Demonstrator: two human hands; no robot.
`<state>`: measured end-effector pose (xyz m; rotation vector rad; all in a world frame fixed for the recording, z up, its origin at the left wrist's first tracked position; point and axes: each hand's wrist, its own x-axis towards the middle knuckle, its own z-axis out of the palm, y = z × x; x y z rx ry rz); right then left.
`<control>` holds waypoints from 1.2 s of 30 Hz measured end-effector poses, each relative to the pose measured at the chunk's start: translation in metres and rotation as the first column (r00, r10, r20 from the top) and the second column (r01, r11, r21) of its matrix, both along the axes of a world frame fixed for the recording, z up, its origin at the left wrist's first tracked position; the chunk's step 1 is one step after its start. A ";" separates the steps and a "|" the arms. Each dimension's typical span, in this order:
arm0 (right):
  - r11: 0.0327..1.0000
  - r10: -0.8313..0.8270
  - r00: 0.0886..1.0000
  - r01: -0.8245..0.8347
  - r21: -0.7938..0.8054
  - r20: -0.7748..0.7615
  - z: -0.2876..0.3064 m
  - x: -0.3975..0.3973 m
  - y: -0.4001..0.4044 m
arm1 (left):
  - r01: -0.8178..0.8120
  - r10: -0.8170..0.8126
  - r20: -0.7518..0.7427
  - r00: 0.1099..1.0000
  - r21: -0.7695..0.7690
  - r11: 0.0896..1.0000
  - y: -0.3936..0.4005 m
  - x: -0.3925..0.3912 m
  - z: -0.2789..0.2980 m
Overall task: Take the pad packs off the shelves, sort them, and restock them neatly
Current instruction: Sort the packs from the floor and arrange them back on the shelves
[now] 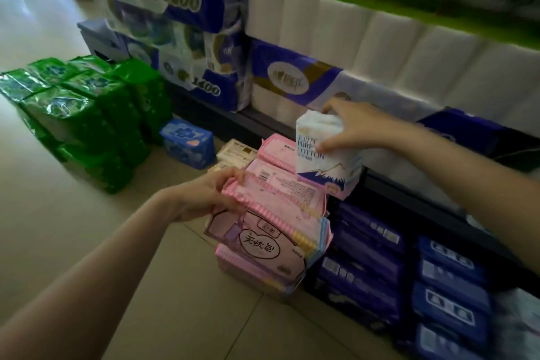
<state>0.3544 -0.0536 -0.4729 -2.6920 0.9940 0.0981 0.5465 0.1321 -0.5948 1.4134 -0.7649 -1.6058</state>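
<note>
Sorting on the tiled floor point(73, 213) beside the dark shelf base point(380, 184). The right hand point(355, 127) holds a white soft-plastic pad pack printed "PURE COTTON" point(324, 161), fingers clamped over its top, just above the far end of a leaning stack of pink film-wrapped pad packs point(271, 213). The left hand point(216, 193) grips the stack's upper pink pack, fingers curled on its near edge. Green foil packs point(79, 114) and dark blue packs point(423, 286) form separate groups. Advisably, steady the leaning stack and set the white pack in its own group.

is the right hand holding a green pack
No, the right hand grips a white pack marked pure cotton; the green packs sit on the floor.
</note>
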 end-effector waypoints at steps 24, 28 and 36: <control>0.720 -0.610 0.773 0.450 0.529 0.173 -0.009 -0.205 -0.033 | 0.515 -0.452 0.344 0.823 -0.116 0.849 -0.182 -0.187 0.034; 0.701 -0.634 0.764 0.505 0.504 0.117 0.009 -0.286 -0.015 | 0.712 -0.619 0.419 0.664 -0.101 0.695 -0.189 -0.260 0.040; 0.804 -0.339 0.764 0.539 0.253 -0.549 -0.033 -0.407 0.018 | 0.910 -0.504 0.864 0.005 0.206 0.361 -0.170 -0.396 0.004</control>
